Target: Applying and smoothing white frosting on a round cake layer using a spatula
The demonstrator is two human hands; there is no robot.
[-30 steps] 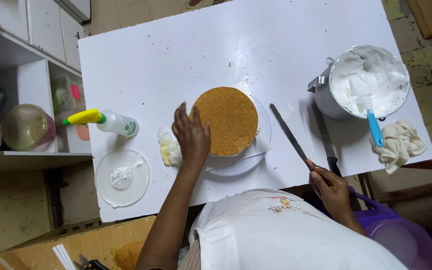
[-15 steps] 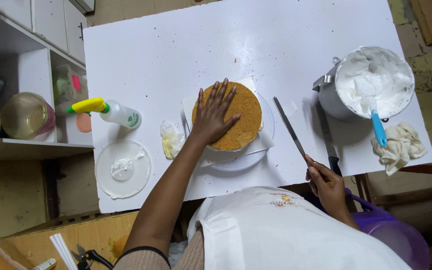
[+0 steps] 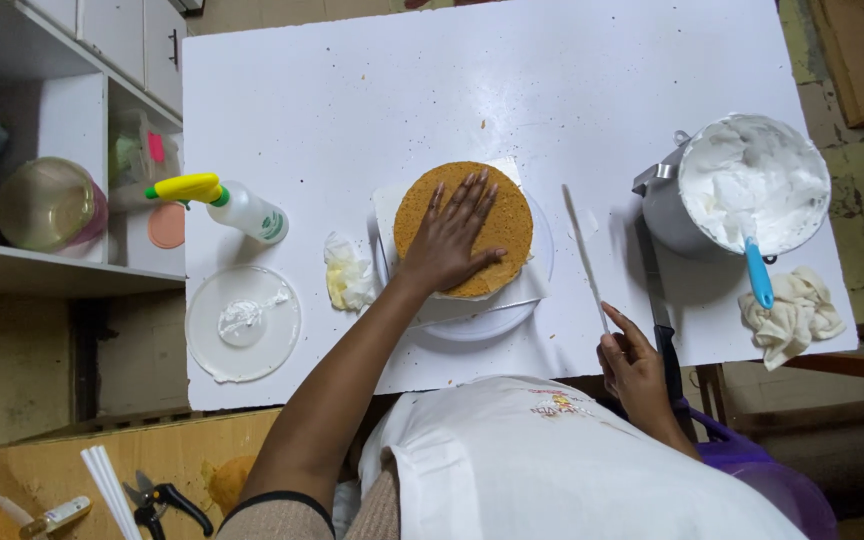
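Note:
A round brown cake layer (image 3: 500, 205) rests on a white board atop a clear turntable (image 3: 537, 262) near the white table's front edge. My left hand (image 3: 455, 235) lies flat on top of the cake, fingers spread. My right hand (image 3: 635, 367) is at the table's front edge and holds the handle of a long thin palette knife (image 3: 584, 258), whose blade points away over the table. A grey pot of white cream (image 3: 749, 185) stands to the right with a blue-handled spatula (image 3: 757, 273) in it.
A spray bottle with a yellow head (image 3: 227, 204), a crumpled wipe (image 3: 348, 273) and a clear round lid smeared with cream (image 3: 243, 322) lie left of the cake. A cloth (image 3: 792, 312) is beside the pot. A dark knife (image 3: 659, 305) lies at the right. Shelves stand at the left.
My left hand moved from the cake's left edge onto its top and now presses flat there. The right hand still holds the knife, blade now nearer the cake.

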